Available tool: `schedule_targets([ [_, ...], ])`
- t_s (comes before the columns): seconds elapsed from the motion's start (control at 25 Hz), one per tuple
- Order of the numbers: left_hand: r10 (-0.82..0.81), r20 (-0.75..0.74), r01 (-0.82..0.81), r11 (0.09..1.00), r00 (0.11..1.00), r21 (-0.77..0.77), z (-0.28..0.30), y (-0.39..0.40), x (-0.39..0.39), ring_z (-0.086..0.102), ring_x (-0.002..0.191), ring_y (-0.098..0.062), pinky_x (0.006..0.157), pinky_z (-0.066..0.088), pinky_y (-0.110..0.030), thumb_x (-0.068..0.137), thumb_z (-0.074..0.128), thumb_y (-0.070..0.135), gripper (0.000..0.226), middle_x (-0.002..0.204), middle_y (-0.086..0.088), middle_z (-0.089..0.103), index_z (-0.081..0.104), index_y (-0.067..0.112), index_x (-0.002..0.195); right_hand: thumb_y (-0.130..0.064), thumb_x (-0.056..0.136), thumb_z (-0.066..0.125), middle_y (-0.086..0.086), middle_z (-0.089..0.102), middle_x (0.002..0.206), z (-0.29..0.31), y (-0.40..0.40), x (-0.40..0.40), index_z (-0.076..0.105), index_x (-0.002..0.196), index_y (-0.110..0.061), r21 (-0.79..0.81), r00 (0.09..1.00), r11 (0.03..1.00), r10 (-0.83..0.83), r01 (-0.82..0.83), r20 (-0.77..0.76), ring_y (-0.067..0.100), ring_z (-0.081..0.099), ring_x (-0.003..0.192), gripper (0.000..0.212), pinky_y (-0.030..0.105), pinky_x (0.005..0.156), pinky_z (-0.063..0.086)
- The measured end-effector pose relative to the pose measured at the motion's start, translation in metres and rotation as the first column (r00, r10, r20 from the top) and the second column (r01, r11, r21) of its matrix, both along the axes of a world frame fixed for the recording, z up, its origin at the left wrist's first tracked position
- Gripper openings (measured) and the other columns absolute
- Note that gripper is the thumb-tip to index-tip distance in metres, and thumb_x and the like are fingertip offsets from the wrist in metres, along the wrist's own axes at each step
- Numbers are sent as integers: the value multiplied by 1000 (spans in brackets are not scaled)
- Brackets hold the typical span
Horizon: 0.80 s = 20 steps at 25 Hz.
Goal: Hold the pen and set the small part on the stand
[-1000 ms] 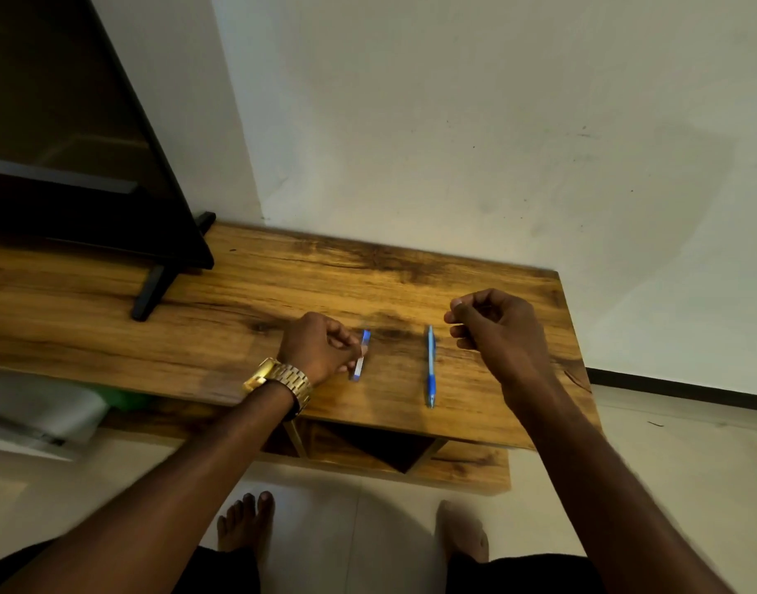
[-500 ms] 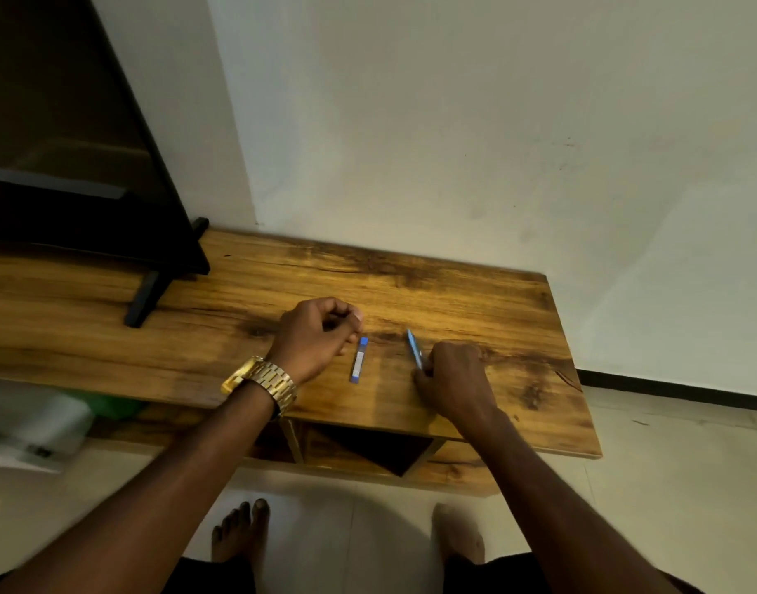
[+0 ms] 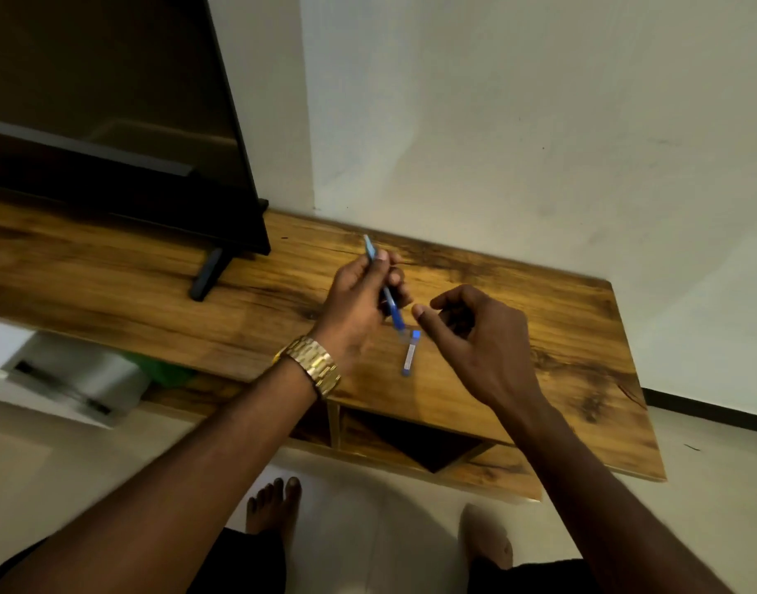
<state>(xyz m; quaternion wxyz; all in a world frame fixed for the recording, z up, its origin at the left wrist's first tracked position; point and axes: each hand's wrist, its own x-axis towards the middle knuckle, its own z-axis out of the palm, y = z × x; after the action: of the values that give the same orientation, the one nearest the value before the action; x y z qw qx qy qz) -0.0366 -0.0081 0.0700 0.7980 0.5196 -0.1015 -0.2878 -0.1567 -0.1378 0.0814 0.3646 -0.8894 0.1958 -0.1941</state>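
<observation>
Left hand (image 3: 355,302) grips pen (image 3: 387,293).

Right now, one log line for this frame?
left hand: holds blue pen above table | right hand: loosely curled, holds nothing, beside pen | small blue tube: lying on table

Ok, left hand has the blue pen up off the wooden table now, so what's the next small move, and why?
Probably bring the right hand down to the small blue-capped tube lying on the wooden table. The left hand grips the blue pen tilted, tip down right above that tube, while the right hand hovers beside it, fingers loosely curled, holding nothing.
</observation>
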Motion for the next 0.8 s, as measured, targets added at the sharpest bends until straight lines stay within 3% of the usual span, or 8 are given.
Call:
schedule_targets([
  [0.12,0,-200,-78,921,980,-381,13,7,2,34,59,-11,61,35,-29,107,33,63,54,67,5,34,50,20,79,-53,99,69,-14,76,84,6,-17,-7,75,100,-29,14,997,996,-83,83,-6,0,72,76,26,16,66,55],
  [0.2,-1,-212,-101,877,977,-470,17,8,0,23,61,-13,60,28,-31,104,29,68,59,66,4,24,42,22,69,-55,100,67,-12,77,85,9,-23,-12,75,99,-28,30,995,995,-100,100,-5,2,73,74,28,24,68,59],
  [0.4,-27,-163,-51,889,986,-454,19,-1,-7,15,59,-16,59,19,-33,102,21,54,48,62,2,15,21,23,65,-66,97,64,-10,77,86,8,-29,-19,75,100,-28,-24,996,995,-93,92,-19,6,74,71,39,32,69,62],
  [0.6,-89,-138,10,873,986,-488,23,-7,-14,16,57,-15,60,14,-35,99,23,54,46,61,3,16,21,23,64,-71,95,62,-11,78,84,8,-40,-26,75,100,-29,-24,993,993,-118,117,-28,4,75,68,44,35,69,64],
  [0.68,-86,-132,10,869,988,-495,25,-9,-15,15,56,-15,59,14,-35,97,25,52,46,60,3,16,25,24,59,-68,97,62,-9,79,83,9,-40,-28,75,100,-27,31,994,993,-110,110,-25,6,75,68,43,33,68,64],
  [0.8,-68,-144,-15,861,987,-508,25,-11,-16,16,55,-14,59,13,-34,103,20,56,55,59,5,17,29,25,58,-58,101,63,-2,82,84,14,-40,-30,76,100,-22,304,992,945,-126,122,-8,12,78,70,39,36,66,65],
])
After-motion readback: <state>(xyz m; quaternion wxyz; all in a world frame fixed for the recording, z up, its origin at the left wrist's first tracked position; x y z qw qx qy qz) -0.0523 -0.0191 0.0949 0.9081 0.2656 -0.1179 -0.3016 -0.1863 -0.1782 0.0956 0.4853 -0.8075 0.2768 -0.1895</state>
